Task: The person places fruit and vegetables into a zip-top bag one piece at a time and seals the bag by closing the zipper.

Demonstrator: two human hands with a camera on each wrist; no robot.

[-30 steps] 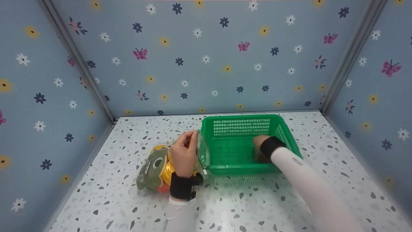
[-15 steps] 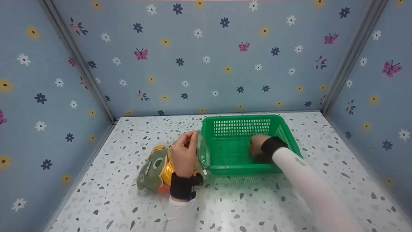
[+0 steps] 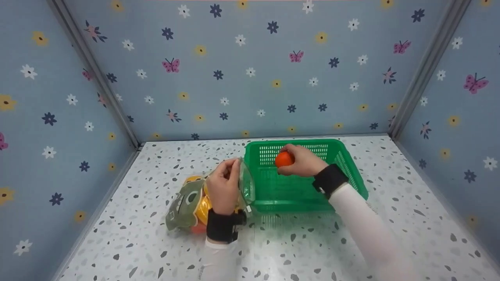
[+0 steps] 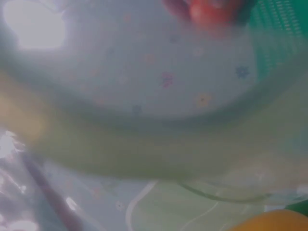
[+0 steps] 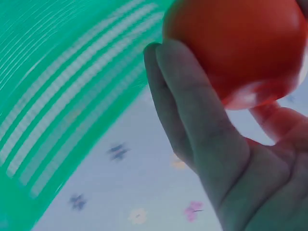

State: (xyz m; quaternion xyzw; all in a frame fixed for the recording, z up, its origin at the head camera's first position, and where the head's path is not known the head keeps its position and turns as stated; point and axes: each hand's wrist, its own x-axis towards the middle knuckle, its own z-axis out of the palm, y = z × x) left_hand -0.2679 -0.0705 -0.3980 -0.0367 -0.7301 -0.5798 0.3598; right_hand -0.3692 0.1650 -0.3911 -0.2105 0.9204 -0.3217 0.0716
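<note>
In the head view my left hand (image 3: 223, 189) pinches the upper edge of a clear plastic bag (image 3: 180, 205) printed with a green cartoon face. Yellow-orange round things (image 3: 203, 208) show inside the bag, and its mouth faces right. My right hand (image 3: 306, 162) grips a smooth, round, red-orange tomato (image 3: 284, 159) over the green basket (image 3: 289, 206). Fingers and thumb lie on opposite sides of the tomato, as the right wrist view shows. The left wrist camera looks through the bag's blurred rim, with the tomato (image 4: 214, 14) at the top.
The basket's slotted back wall (image 3: 269, 154) stands close to the flower-printed back panel (image 3: 250, 93). Side panels (image 3: 449, 117) rise to the left and right. Speckled white tabletop (image 3: 293, 249) spreads in front of the bag and basket.
My right hand has risen from the basket's right part and moved left, bringing the tomato up into plain sight. The left hand and the bag have stayed put.
</note>
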